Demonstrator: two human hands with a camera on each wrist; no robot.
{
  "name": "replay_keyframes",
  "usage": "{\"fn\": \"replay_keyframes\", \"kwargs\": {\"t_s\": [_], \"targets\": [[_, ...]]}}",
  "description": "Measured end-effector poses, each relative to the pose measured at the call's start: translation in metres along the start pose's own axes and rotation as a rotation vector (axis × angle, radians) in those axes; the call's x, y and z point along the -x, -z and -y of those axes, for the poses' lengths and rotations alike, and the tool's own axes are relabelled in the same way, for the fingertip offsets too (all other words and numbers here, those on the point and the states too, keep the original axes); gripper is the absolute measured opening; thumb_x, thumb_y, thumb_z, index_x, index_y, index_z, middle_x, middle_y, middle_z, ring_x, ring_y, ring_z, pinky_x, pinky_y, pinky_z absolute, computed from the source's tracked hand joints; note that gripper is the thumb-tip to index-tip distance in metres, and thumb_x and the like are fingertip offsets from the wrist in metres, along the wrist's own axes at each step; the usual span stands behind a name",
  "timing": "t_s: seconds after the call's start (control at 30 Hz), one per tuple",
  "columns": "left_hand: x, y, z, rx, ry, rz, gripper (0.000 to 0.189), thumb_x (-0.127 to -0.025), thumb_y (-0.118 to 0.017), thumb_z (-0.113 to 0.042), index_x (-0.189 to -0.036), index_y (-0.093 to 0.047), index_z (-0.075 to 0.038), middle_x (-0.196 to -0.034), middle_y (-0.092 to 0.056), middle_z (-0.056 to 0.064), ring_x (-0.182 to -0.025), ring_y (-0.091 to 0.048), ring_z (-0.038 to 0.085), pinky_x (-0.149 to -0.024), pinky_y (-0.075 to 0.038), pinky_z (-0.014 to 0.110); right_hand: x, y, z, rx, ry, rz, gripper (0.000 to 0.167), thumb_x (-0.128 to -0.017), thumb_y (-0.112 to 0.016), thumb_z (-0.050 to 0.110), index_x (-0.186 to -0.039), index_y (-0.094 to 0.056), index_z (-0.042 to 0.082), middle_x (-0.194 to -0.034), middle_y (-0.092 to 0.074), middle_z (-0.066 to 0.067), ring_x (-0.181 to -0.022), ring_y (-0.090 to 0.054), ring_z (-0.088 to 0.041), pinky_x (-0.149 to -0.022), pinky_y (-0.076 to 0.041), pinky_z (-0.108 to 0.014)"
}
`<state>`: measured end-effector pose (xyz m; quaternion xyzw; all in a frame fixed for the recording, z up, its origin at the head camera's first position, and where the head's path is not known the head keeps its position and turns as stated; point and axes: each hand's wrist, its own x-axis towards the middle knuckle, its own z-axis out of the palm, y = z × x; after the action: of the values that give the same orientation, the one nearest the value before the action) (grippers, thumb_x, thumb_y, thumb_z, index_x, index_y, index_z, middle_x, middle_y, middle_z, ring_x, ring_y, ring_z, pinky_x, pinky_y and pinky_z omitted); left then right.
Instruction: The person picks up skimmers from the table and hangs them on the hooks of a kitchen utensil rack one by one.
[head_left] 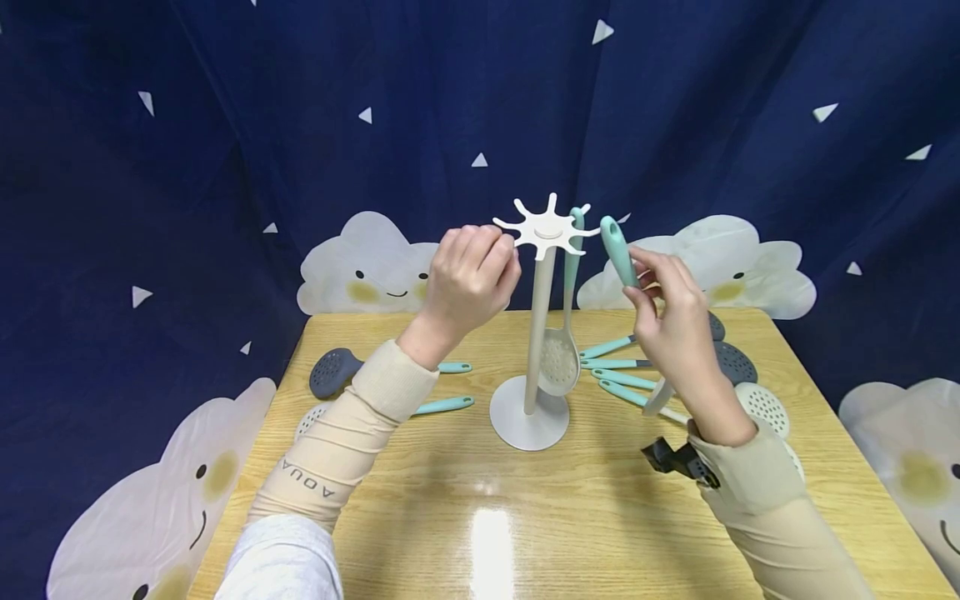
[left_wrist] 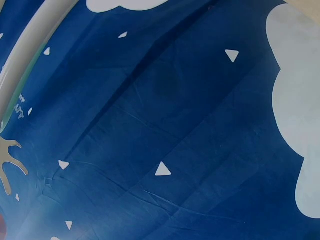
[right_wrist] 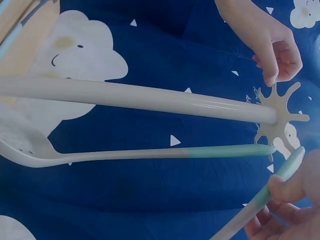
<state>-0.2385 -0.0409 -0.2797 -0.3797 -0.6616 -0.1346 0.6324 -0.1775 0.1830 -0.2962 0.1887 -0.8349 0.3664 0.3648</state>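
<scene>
A white utensil stand [head_left: 538, 325] with hooked arms around its top stands on the table. My left hand [head_left: 474, 268] pinches the tip of one hook, seen in the right wrist view between thumb and fingers. A beige slotted spoon [head_left: 558, 362] with a mint handle hangs on the stand's right side. My right hand [head_left: 671, 308] grips a kitchen utensil [right_wrist: 260, 197] by its mint handle, with a beige shaft below. Its handle end, with a hanging hole, is close to a right-hand hook; I cannot tell what kind of head it has.
Several mint-handled utensils [head_left: 617, 363] lie right of the stand, partly behind my right arm. To the left are a dark slotted utensil [head_left: 333, 372] and another mint handle [head_left: 444, 405]. Behind the wooden table [head_left: 465, 483] hangs a dark blue curtain [head_left: 420, 83].
</scene>
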Motion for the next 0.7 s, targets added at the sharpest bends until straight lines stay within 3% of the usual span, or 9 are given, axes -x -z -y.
{"fn": "replay_keyframes", "kwargs": {"t_s": [0.43, 0.7], "targets": [[-0.0002, 0.0005, -0.0002, 0.009, -0.001, 0.006, 0.005, -0.080, -0.053, -0.003, -0.078, -0.057, 0.000, -0.075, -0.055, 0.010, -0.063, -0.050, 0.026, -0.057, -0.041, 0.033, -0.0010, -0.0049, -0.0010, -0.046, -0.024, 0.031, 0.042, -0.079, -0.057, -0.017, -0.118, -0.054, -0.005, -0.097, -0.056, -0.021, -0.082, -0.057, -0.024, -0.073, -0.040, -0.006], [0.0001, -0.0002, -0.0001, 0.002, 0.001, 0.001, 0.007, -0.081, -0.052, -0.003, -0.078, -0.057, 0.001, -0.075, -0.055, 0.010, -0.063, -0.050, 0.026, -0.057, -0.041, 0.033, -0.0012, -0.0086, -0.0005, -0.131, -0.089, 0.056, 0.041, -0.080, -0.056, -0.015, -0.120, -0.054, -0.003, -0.097, -0.057, -0.020, -0.083, -0.056, -0.021, -0.070, -0.043, -0.008]]}}
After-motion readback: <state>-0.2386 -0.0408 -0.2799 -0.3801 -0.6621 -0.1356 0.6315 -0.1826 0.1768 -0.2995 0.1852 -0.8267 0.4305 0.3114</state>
